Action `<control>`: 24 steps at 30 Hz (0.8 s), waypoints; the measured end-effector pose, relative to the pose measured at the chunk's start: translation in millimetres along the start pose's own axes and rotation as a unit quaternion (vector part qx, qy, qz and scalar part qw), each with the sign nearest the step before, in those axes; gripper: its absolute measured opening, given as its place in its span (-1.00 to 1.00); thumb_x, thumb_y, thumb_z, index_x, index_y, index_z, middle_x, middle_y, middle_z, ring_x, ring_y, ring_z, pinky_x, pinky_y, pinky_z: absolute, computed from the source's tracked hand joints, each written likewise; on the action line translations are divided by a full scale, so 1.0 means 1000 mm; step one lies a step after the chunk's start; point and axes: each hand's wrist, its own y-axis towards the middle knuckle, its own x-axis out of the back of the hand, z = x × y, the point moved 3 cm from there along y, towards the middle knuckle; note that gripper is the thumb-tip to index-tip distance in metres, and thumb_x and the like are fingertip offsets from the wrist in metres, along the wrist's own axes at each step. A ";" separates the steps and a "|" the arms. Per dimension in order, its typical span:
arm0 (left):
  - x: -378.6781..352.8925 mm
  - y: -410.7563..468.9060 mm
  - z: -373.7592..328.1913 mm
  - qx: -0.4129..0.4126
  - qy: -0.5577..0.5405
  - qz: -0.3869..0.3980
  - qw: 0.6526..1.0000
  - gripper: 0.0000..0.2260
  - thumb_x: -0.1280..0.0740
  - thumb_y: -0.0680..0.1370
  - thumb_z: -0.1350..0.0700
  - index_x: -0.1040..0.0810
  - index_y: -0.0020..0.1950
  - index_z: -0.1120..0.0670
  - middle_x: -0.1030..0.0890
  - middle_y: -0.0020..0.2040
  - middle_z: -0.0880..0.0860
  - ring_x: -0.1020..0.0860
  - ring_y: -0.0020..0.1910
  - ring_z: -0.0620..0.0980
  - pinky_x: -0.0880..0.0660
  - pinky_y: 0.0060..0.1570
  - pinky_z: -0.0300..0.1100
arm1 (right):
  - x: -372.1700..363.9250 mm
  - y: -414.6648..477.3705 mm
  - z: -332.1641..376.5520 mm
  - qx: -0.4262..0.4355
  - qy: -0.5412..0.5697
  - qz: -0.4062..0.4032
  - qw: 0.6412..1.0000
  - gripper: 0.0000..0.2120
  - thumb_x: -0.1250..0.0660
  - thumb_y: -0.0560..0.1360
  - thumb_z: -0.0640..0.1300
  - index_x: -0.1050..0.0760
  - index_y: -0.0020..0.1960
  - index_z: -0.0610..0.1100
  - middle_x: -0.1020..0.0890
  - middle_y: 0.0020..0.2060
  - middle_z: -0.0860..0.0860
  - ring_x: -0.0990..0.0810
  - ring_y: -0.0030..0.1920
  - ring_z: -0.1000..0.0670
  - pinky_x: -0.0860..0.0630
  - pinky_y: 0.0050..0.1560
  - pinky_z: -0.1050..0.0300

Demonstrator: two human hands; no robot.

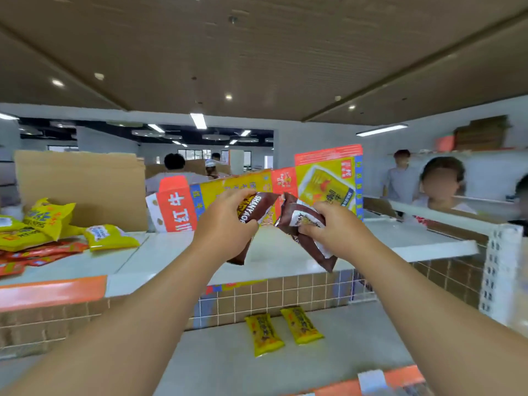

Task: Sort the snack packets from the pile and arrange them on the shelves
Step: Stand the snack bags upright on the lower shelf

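Gripping firmly, our left hand (pixel 225 224) has its fingers curled round the upper half of a brown packet (pixel 255 210). Our right hand (pixel 335 228) pinches a second brown packet (pixel 303 221) between thumb and fingers; whether another lies folded behind it we cannot tell. We hold both in the air, tops leaning toward each other, just above the upper shelf (pixel 274 254). We judge this lets us check that they are the same kind before setting them down together.

Below our forearms, on the lower shelf (pixel 228 358), two yellow packets (pixel 264 334) lie side by side, apparently a row begun for that sort. Well to the left on the upper shelf, a heap of yellow and red packets (pixel 45 224) lies untidy, likely the pile yet to be sorted.

Behind the brown packets a flattened printed carton (pixel 328 178) stands on edge, with a cardboard sheet (pixel 80 184) to its left. Both seem to serve as a back wall so nothing slides off. Beyond them, several people (pixel 401 178) stand blurred.
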 end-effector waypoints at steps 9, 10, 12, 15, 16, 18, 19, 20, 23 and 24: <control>-0.083 -0.092 -0.036 0.027 -0.040 0.077 0.996 -0.43 -0.44 0.42 0.08 -0.47 0.43 -0.17 -0.47 0.40 -0.16 -0.50 0.29 -0.09 -0.45 0.22 -0.17 | -0.013 -0.076 -0.087 -0.074 -0.011 0.067 0.995 -0.66 -0.50 0.44 0.09 -0.39 -0.24 -0.07 -0.54 -0.35 0.03 -0.51 -0.29 0.00 -0.37 -0.29 0.09; -0.084 -0.100 -0.031 0.036 -0.036 0.082 0.995 -0.43 -0.44 0.43 0.08 -0.47 0.43 -0.17 -0.47 0.39 -0.16 -0.49 0.29 -0.09 -0.45 0.21 -0.18 | -0.020 -0.080 -0.090 -0.075 -0.006 0.079 0.994 -0.68 -0.50 0.44 0.08 -0.41 -0.23 -0.05 -0.55 -0.33 0.04 -0.52 -0.28 0.02 -0.38 -0.28 0.09; -0.084 -0.116 -0.019 0.050 -0.032 0.090 0.994 -0.43 -0.45 0.41 0.09 -0.47 0.41 -0.18 -0.47 0.36 -0.17 -0.50 0.26 -0.09 -0.47 0.18 -0.17 | -0.035 -0.088 -0.090 -0.074 0.005 0.106 0.992 -0.72 -0.50 0.45 0.07 -0.43 -0.23 0.01 -0.57 -0.31 0.09 -0.53 -0.27 0.08 -0.40 -0.28 0.12; -0.079 -0.138 -0.003 0.061 -0.020 0.094 0.994 -0.43 -0.46 0.39 0.11 -0.48 0.37 -0.20 -0.45 0.33 -0.21 -0.50 0.22 -0.12 -0.47 0.17 -0.18 | -0.067 -0.102 -0.089 -0.073 0.036 0.144 0.986 -0.78 -0.51 0.46 0.04 -0.47 -0.19 0.04 -0.60 -0.28 0.12 -0.55 -0.26 0.13 -0.40 -0.31 0.15; -0.078 -0.145 0.002 0.063 -0.011 0.096 0.993 -0.44 -0.46 0.39 0.11 -0.48 0.37 -0.20 -0.44 0.34 -0.21 -0.48 0.24 -0.13 -0.45 0.18 -0.20 | -0.080 -0.107 -0.089 -0.076 0.046 0.154 0.984 -0.80 -0.50 0.46 0.04 -0.49 -0.17 0.04 -0.62 -0.27 0.11 -0.57 -0.25 0.13 -0.41 -0.30 0.15; -0.078 -0.160 0.010 0.067 0.004 0.104 0.992 -0.44 -0.47 0.41 0.10 -0.49 0.39 -0.18 -0.42 0.38 -0.19 -0.46 0.28 -0.14 -0.43 0.23 -0.20 | -0.106 -0.117 -0.090 -0.082 0.058 0.175 0.979 -0.81 -0.50 0.45 0.04 -0.49 -0.18 0.06 -0.62 -0.27 0.13 -0.57 -0.26 0.17 -0.38 -0.33 0.18; -0.079 -0.167 0.015 0.068 0.012 0.108 0.992 -0.44 -0.47 0.42 0.09 -0.49 0.40 -0.16 -0.41 0.40 -0.18 -0.46 0.28 -0.13 -0.44 0.25 -0.18 | -0.119 -0.121 -0.090 -0.082 0.065 0.185 0.977 -0.80 -0.51 0.44 0.04 -0.49 -0.19 0.06 -0.62 -0.28 0.13 -0.56 -0.27 0.18 -0.37 -0.33 0.18; -0.079 -0.176 0.021 0.070 0.021 0.112 0.991 -0.46 -0.46 0.43 0.07 -0.49 0.41 -0.15 -0.42 0.40 -0.18 -0.47 0.28 -0.11 -0.46 0.24 -0.16 | -0.131 -0.124 -0.090 -0.084 0.073 0.194 0.975 -0.80 -0.51 0.44 0.03 -0.49 -0.19 0.05 -0.62 -0.29 0.13 -0.57 -0.27 0.16 -0.38 -0.32 0.17; -0.080 -0.201 0.048 0.106 0.054 0.127 0.985 -0.48 -0.44 0.47 0.02 -0.48 0.43 -0.17 -0.43 0.41 -0.18 -0.49 0.26 -0.08 -0.45 0.20 -0.20 | -0.166 -0.134 -0.087 -0.089 0.103 0.221 0.966 -0.78 -0.52 0.44 -0.01 -0.48 -0.21 0.01 -0.61 -0.33 0.10 -0.55 -0.32 0.15 -0.38 -0.33 0.18; -0.081 -0.210 0.059 0.122 0.066 0.137 0.981 -0.48 -0.43 0.48 0.02 -0.47 0.44 -0.17 -0.43 0.41 -0.18 -0.49 0.25 -0.08 -0.44 0.18 -0.21 | -0.179 -0.138 -0.087 -0.095 0.109 0.230 0.962 -0.78 -0.52 0.45 -0.02 -0.48 -0.21 0.00 -0.61 -0.33 0.09 -0.54 -0.33 0.16 -0.37 -0.34 0.18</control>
